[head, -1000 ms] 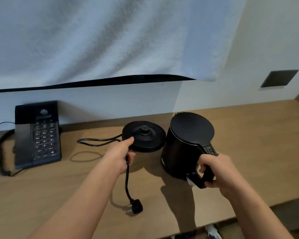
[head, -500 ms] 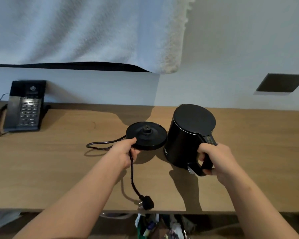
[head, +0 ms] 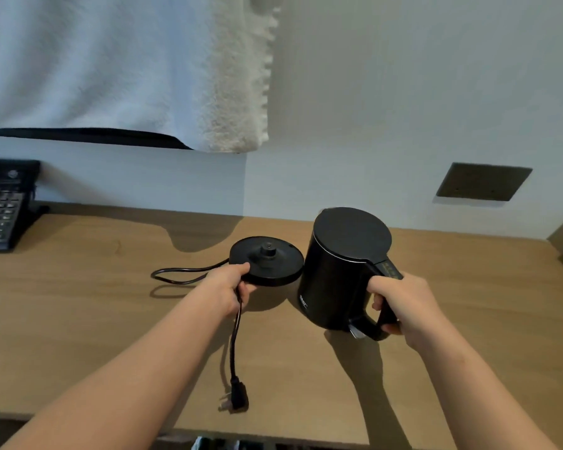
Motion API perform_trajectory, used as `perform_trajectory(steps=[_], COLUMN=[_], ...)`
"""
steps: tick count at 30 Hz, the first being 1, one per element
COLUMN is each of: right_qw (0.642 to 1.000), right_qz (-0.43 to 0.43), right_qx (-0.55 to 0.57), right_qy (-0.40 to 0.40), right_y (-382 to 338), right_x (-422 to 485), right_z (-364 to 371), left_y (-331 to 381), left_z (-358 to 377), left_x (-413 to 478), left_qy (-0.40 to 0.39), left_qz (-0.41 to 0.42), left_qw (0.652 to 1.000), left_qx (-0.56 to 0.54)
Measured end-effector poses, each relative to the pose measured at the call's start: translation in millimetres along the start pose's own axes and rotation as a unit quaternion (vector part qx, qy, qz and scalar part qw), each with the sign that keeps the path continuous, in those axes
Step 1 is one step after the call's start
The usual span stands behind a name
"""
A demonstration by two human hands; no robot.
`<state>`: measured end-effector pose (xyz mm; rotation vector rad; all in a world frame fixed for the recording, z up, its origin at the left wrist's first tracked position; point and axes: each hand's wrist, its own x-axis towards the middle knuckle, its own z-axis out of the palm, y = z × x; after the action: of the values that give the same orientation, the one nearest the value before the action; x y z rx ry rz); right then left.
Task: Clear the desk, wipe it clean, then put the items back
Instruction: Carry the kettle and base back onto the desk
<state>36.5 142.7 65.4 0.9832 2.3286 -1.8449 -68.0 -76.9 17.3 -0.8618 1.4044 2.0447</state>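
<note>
A black electric kettle (head: 342,271) hangs just above the wooden desk (head: 78,319), tilted slightly, with my right hand (head: 400,303) curled round its handle. Left of it is the round black kettle base (head: 270,259), held at its front rim by my left hand (head: 229,287), which also grips the power cord. The cord loops out to the left (head: 176,276) and hangs down from my hand to the plug (head: 238,397) near the desk's front edge.
A black desk telephone (head: 4,206) stands at the far left against the wall. A white towel (head: 127,66) hangs over a dark panel above the desk. A dark wall plate (head: 483,181) sits at the right. Clutter shows below the front edge.
The view has drawn back and swung right, so the phone has slid to the left edge. Both hands keep the same grips on the base and the kettle.
</note>
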Motion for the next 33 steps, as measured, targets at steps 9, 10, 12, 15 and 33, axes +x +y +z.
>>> perform_trajectory(steps=[9,10,12,15,33], right_qw=[0.999,1.0,1.0,1.0,0.998], right_qz=[-0.004,-0.006,-0.011,-0.017,-0.06], right_qx=[-0.026,-0.023,-0.015,-0.002,-0.02], right_qy=[-0.019,-0.016,-0.007,0.007,0.024], right_y=[7.6,8.3,9.1,10.3,16.0], right_x=[70.3,75.3,84.5,95.5,135.7], right_z=[-118.9,-128.1,-142.1,-154.6,-175.2], left_y=[-54.1,-58.5,-64.3,-70.2,-53.5], left_z=[122.7,133.8,153.1,174.6,222.4], left_x=[14.1,16.6,23.5,35.6,92.6], left_qy=[0.026,0.023,0.023,0.032,0.114], left_qz=[0.003,0.004,0.001,-0.013,0.104], left_qw=[0.999,0.999,0.999,0.999,0.864], left_qx=[-0.033,-0.03,-0.023,-0.019,0.48])
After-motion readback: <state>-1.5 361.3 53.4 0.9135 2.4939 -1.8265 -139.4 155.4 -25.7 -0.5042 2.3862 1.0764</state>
